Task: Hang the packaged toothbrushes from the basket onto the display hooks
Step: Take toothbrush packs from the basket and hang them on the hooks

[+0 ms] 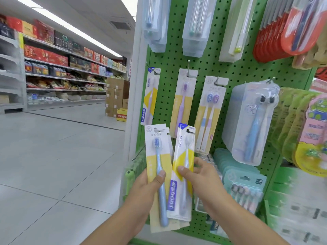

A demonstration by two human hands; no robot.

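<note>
I hold packs fanned before green pegboard (230, 73): left hand (146, 188) grasps blue toothbrush pack (158, 174), right hand (200, 175) pinches white toothbrush pack (184, 167), hang holes up for threading. Matching pack (150, 96) hangs on hook above hands. Basket unseen.

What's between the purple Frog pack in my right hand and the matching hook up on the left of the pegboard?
Nothing visible blocks it. The Frog pack in the right hand sits below the hook, which holds one matching pack. The blue toothbrush pack in the left hand stays lower, beside it.
</note>
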